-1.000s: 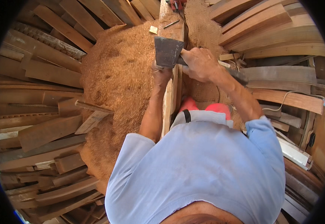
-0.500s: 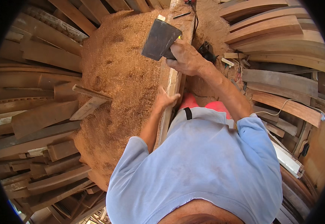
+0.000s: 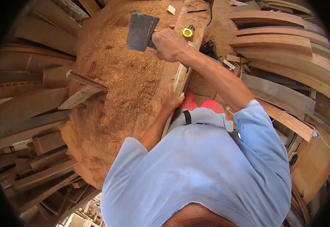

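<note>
My right hand (image 3: pixel 169 44) is closed round the short handle of a hatchet (image 3: pixel 140 32) with a broad, dark, flat blade. The blade hangs over the sawdust, to the left of the hand. Below it, my left hand (image 3: pixel 172 100) is closed on the edge of a narrow pale wooden piece (image 3: pixel 181 78) that runs up between my arms; part of its grip is hidden. A yellow and black tape measure (image 3: pixel 187 32) lies on a wooden plank (image 3: pixel 200 23) just past my right hand.
A dark thin stick (image 3: pixel 197 10) and a small wood block (image 3: pixel 171 9) lie at the far end. Sawdust (image 3: pixel 112 56) spreads across the left. Stacked boards line the left (image 3: pixel 32 108) and right (image 3: pixel 273 45), where a pale cable (image 3: pixel 290 114) crosses.
My right hand has moved left and slightly up with the hatchet, uncovering the tape measure. My left hand stays by the wooden piece, its fingers now closed more round it. The view has shifted slightly.
</note>
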Demonstrator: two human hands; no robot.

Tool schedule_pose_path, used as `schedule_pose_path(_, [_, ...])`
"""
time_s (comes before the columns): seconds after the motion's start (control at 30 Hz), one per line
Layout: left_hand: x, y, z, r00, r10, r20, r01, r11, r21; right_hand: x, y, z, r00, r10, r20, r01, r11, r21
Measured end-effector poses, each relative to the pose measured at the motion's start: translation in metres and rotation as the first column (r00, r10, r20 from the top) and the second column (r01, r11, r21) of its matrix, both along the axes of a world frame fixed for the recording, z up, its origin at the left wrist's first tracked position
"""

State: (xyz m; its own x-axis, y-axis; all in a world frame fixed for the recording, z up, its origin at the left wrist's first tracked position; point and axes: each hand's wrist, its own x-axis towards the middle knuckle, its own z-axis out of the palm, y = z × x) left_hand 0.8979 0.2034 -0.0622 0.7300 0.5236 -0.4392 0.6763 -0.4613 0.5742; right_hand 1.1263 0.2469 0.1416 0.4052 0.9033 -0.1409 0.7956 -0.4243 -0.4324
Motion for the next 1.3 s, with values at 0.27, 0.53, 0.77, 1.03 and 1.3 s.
schedule_pose_path(0.27, [0.009,0.009,0.015,0.997,-0.014,-0.076,0.011,0.999,-0.047,0.000,-0.038,0.029,0.997,-0.068,-0.025,0.067,0.998,-0.009])
schedule_pose_path(0.53, [0.004,0.011,-0.001,0.999,-0.045,-0.014,0.044,0.998,-0.053,0.010,-0.171,0.017,0.968,-0.248,-0.030,0.249,0.956,0.156])
schedule_pose_path(0.77, [0.004,0.008,0.000,0.997,-0.073,0.037,0.071,0.996,0.050,0.009,-0.245,-0.006,0.842,-0.468,-0.268,0.530,0.809,0.255])
schedule_pose_path(1.03, [0.007,0.026,0.009,0.992,-0.119,-0.040,0.116,0.992,-0.055,-0.023,-0.229,-0.004,0.796,-0.528,-0.297,0.601,0.749,0.279])
schedule_pose_path(1.3, [-0.001,0.085,-0.018,0.995,-0.072,-0.071,0.063,0.991,-0.120,-0.023,-0.245,0.040,0.861,-0.487,-0.145,0.478,0.678,0.558])
